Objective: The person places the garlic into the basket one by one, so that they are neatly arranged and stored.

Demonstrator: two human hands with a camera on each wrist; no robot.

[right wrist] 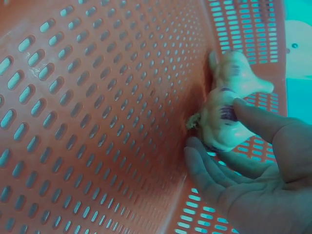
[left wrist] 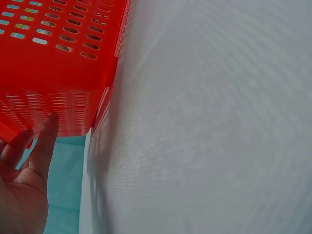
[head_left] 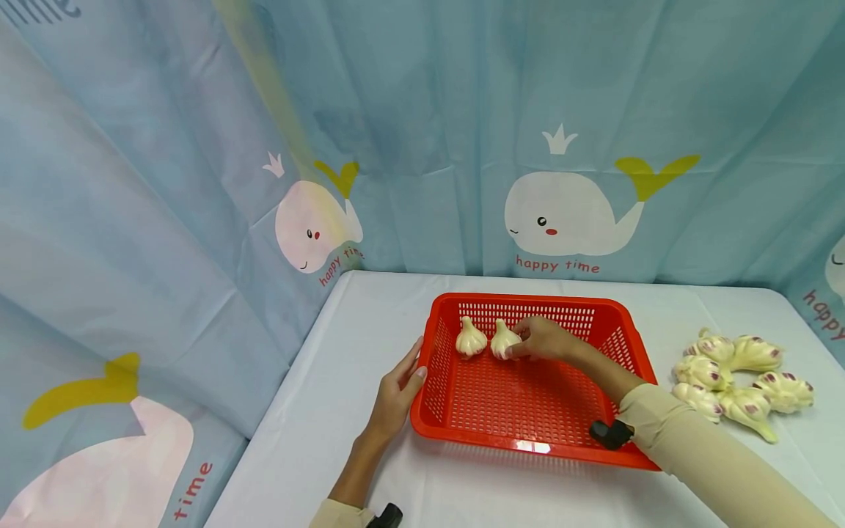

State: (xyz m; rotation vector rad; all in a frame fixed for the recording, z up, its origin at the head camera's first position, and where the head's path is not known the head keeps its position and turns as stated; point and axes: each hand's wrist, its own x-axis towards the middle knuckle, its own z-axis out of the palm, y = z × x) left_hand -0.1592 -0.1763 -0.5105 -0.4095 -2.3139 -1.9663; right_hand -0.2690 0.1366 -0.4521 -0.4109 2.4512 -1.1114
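A red plastic basket (head_left: 528, 447) with slotted walls stands on the table. Two whitish garlic bulbs are inside it near the far left corner: one garlic bulb (head_left: 471, 338) sits upright by itself, the other garlic bulb (head_left: 502, 339) is just to its right. My right hand (head_left: 543, 339) pinches this second bulb between thumb and fingers, close above the basket floor; the right wrist view shows purple marks on the bulb (right wrist: 222, 122). Against the outside of the basket's left wall rests my left hand (head_left: 394, 396), its fingers extended and touching the wall and rim.
Several more garlic bulbs (head_left: 746, 411) lie grouped on the table to the right of the basket. A white cloth (head_left: 330, 425) covers the table. Blue curtains (head_left: 422, 147) printed with whales hang behind and at the left.
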